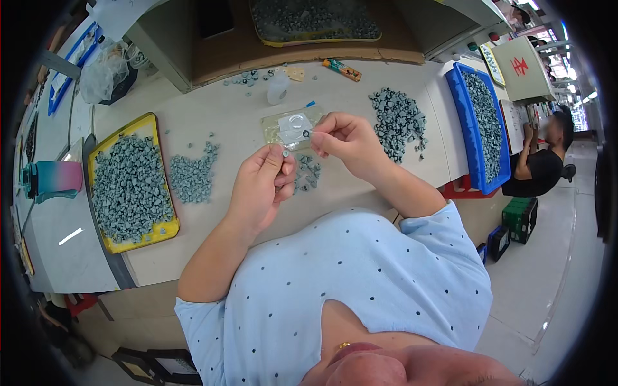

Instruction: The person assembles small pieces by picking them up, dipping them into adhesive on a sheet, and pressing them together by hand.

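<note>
Over the middle of the table, my left hand (pixel 261 183) pinches a small grey-green part (pixel 286 154) between thumb and fingertips. Close beside it on the right, my right hand (pixel 347 143) is closed in a pinch on something thin and pale, too small to name. A small dark ring (pixel 306 134) shows just left of these fingertips; I cannot tell whether they hold it. Beyond both hands lies a yellowish pad (pixel 270 130) with a clear round dish (pixel 296 122) on it. Some loose grey-green parts (pixel 308 175) lie between my hands, nearer to me.
A yellow tray (pixel 168 215) heaped with parts stands left, a small pile (pixel 193 177) beside it. Another pile (pixel 397 122) and a blue bin (pixel 477 154) are on the right. A white bottle (pixel 278 88) and orange-green tube (pixel 342 69) stand beyond the pad, before a shelf. A person sits far right.
</note>
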Available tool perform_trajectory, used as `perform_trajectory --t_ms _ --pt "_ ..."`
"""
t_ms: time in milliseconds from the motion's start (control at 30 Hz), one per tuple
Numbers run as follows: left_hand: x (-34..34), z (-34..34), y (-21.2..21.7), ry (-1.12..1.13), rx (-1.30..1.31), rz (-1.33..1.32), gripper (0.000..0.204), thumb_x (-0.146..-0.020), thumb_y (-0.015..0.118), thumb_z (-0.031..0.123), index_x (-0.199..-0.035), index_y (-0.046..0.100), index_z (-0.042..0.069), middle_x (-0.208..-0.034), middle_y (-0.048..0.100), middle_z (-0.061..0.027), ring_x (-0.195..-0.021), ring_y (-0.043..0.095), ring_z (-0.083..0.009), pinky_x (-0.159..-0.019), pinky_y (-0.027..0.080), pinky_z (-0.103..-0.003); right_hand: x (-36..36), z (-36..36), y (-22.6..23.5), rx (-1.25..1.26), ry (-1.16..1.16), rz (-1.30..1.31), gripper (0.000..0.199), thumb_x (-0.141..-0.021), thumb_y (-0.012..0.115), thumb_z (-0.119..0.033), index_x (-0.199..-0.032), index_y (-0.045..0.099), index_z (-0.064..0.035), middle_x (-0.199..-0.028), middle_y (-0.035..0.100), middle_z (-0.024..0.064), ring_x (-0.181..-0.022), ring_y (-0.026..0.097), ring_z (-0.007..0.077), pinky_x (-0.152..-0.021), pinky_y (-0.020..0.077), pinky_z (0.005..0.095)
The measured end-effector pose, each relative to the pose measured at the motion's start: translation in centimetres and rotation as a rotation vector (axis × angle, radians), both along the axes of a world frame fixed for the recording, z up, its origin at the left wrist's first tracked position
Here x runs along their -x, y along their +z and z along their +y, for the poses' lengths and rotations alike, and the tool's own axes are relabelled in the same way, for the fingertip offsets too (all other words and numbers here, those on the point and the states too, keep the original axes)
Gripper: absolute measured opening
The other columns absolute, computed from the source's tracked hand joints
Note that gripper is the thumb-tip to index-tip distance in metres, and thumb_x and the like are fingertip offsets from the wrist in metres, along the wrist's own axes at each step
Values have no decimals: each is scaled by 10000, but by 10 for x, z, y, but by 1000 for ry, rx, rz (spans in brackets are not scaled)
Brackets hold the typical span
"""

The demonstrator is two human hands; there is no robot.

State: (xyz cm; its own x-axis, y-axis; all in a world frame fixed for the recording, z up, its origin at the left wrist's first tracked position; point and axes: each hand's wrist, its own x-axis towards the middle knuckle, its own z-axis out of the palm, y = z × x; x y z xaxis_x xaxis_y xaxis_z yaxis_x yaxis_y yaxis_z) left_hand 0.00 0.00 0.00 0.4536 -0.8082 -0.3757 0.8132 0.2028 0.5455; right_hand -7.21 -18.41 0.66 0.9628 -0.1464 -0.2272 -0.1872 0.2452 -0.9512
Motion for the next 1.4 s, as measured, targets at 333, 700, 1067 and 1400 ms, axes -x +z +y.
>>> perform_trajectory --t_ms 333,700,1067,1400 --pt "-4 -2 1 16 -35 14 166 -951 452 193 -842 485 71 -733 438 12 -570 315 -47 -443 244 -192 -5 14 -7 534 -68 -486 101 -746 648 66 -821 594 24 -809 602 85 -698 580 147 -601 467 251" --pt "6 -1 9 -14 -8 7 210 -953 440 231 -808 472 83 -692 411 15 -558 309 -49 -424 229 -197 -5 18 -2 970 -135 -923 199 -647 693 98 -818 617 28 -772 586 96 -622 574 189 -515 460 270" --pt "22 -8 19 42 -23 3 155 -953 443 193 -891 493 60 -756 459 1 -596 330 -49 -452 291 -194 7 11 6 1060 -118 -1000 203 -638 706 80 -810 610 30 -753 580 101 -617 569 212 -518 460 286" --pt "29 -8 16 74 -20 -118 148 -948 467 198 -864 497 80 -730 457 27 -553 313 -33 -435 266 -194 9 10 5 1201 -61 -1080 241 -600 728 25 -810 614 52 -794 583 123 -663 579 243 -545 485 312"
